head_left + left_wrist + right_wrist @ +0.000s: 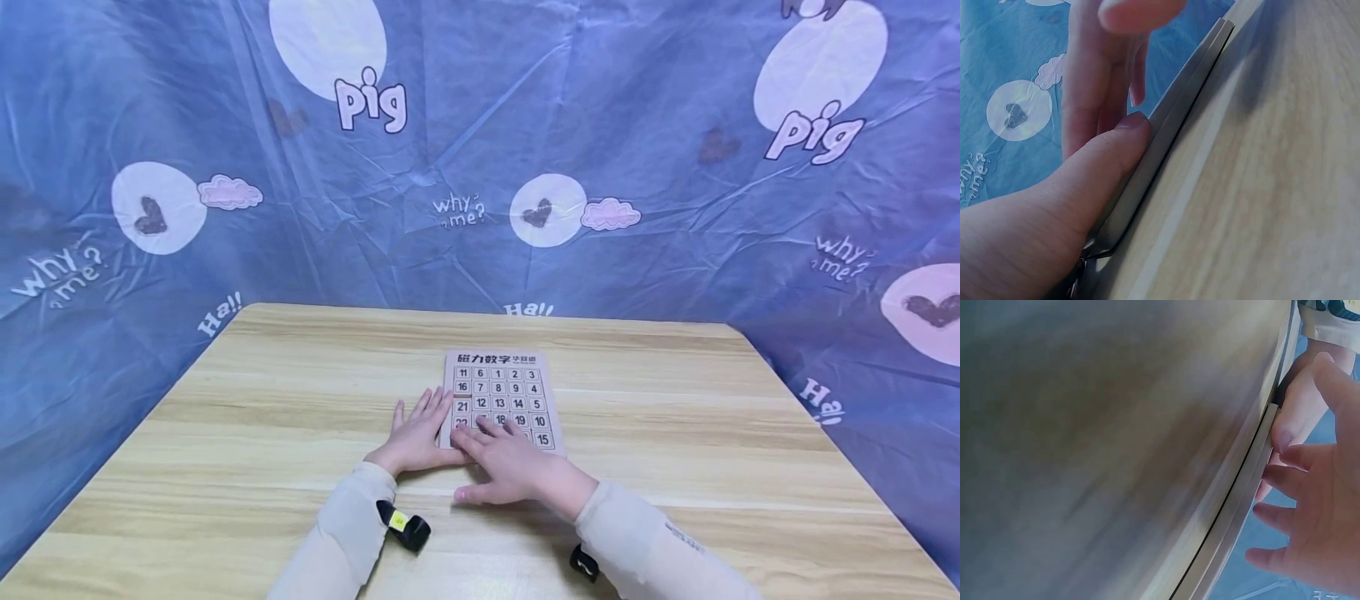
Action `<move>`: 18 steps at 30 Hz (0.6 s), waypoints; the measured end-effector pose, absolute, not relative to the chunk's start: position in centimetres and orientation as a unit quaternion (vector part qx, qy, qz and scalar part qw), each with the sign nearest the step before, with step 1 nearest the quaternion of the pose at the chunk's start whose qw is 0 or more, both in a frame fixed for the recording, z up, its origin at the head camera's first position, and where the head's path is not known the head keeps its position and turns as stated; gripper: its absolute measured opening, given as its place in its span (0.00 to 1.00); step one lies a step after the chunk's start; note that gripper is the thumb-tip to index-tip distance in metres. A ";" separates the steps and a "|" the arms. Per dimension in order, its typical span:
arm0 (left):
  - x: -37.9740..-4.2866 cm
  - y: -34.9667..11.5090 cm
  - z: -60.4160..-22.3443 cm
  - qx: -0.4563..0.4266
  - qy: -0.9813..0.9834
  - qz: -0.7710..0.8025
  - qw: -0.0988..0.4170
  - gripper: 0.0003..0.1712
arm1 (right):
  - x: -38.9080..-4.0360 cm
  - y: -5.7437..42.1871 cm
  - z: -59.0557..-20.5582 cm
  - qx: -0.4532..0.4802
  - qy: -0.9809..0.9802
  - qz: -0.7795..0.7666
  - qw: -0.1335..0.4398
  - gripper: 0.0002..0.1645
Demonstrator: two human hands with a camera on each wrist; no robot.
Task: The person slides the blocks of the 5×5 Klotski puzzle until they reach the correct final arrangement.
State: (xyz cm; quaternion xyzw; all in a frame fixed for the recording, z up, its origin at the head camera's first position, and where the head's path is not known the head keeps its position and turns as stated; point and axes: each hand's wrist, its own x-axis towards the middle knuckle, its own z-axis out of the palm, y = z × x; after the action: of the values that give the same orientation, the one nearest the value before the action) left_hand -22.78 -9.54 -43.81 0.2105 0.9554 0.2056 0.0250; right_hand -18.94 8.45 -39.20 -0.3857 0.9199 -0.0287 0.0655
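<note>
A pale number sliding puzzle (495,359) lies flat on the table, a title in Chinese characters across its far edge and rows of numbered tiles below. My left hand (420,439) rests at its left side, fingers straight over the edge. In the left wrist view the left thumb (1119,140) presses against the puzzle's near edge. My right hand (513,467) reaches over the near rows, its spread fingertips on the tiles at the near left and its thumb pointing left. Those fingers hide part of the bottom row. A thin dark gap shows between tiles 16 and 21.
The wooden table (712,417) extends on all sides of the puzzle. Behind it hangs a blue printed cloth (465,150). A black strap device (408,531) sits at the left wrist and another black device (583,564) at the right.
</note>
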 end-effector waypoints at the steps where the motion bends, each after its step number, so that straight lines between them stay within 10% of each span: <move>1: -22.8 -9.5 -43.8 0.211 0.955 0.206 0.025 0.62 | -19.0 8.4 -39.2 -0.384 0.921 -0.027 0.064 0.49; 18: -22.8 -9.5 -43.7 0.214 0.954 0.209 0.025 0.61 | -19.6 8.5 -39.1 -0.385 0.920 -0.034 0.061 0.48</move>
State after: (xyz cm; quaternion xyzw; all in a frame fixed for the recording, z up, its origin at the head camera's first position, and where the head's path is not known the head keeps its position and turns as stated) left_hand -22.82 -9.48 -43.68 0.2143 0.9538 0.2091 0.0251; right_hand -19.56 8.48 -39.11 -0.3852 0.9202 -0.0337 0.0614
